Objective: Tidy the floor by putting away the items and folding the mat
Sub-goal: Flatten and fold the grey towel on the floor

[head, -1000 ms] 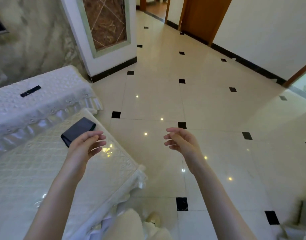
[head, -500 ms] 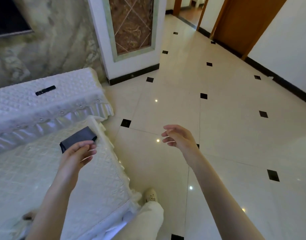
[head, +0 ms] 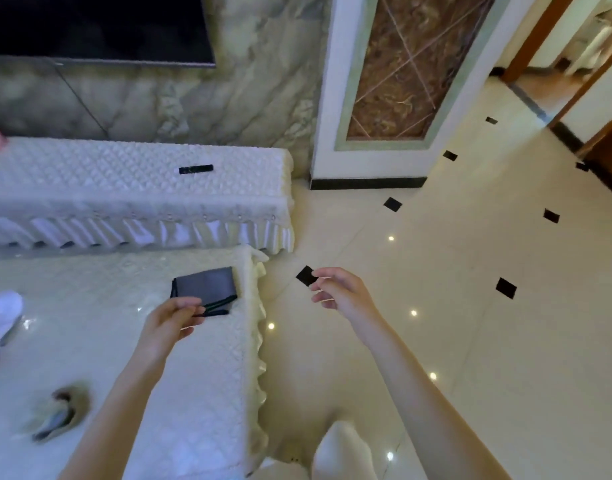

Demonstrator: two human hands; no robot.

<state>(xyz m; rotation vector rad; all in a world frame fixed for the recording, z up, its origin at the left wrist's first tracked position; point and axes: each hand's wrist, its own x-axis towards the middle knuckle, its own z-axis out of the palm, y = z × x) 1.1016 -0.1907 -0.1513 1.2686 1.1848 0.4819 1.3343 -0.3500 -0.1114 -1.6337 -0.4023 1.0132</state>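
Left hand (head: 169,322): over the near worktop, fingers (head: 190,306) curled, tips at the near edge of the folded mat; looked like a pinch on its dark edge strip, though actual contact was hard to confirm.
Right hand (head: 342,292): held over the floor, well apart from the mat; fingers loosely curled and slightly spread, nothing in them.
Folded mat (head: 207,285): dark grey, folded into a flat rectangle, lay near the right corner of the near worktop, by its frilled edge.
Near worktop (head: 89,341): covered with a cream quilted cloth.
Far worktop (head: 124,174): same kind of cover, against the marble wall, under the dark screen (head: 96,26).
Remote (head: 196,169): small black bar, lay on the far worktop, well apart from the mat.
Floor (head: 470,306): glossy cream tiles with small black squares.
Blurred object (head: 55,417): on the near worktop, lower left, could not tell what it was.
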